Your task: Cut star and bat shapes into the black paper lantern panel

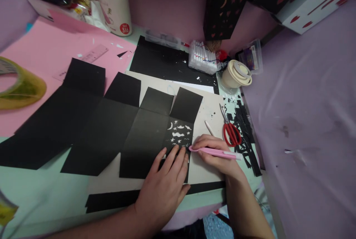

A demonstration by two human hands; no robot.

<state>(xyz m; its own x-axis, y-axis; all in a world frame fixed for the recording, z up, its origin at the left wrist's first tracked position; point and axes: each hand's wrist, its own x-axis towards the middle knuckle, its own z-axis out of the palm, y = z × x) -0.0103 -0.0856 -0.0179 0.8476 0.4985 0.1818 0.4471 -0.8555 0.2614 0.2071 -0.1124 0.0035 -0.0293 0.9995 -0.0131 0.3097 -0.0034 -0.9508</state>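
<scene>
A large black card sheet (pixel 105 131), cut into panels with flaps, lies flat on the table. Its right panel has small moon, star and cloud cut-outs (pixel 179 132). My left hand (pixel 167 183) lies flat on that panel, fingers spread and pressing it down. My right hand (pixel 219 153) grips a pink craft knife (pixel 214 152), its tip at the panel's right edge beside my left fingertips.
Red-handled scissors (pixel 230 131) and black paper scraps (pixel 246 139) lie right of my hands. A marker set (pixel 203 57), tape rolls (pixel 236 74), a white flask (pixel 115 3), pink paper (pixel 41 50) and a yellow tape roll (pixel 19 87) surround the work. Black decorated boxes (pixel 222 9) stand behind.
</scene>
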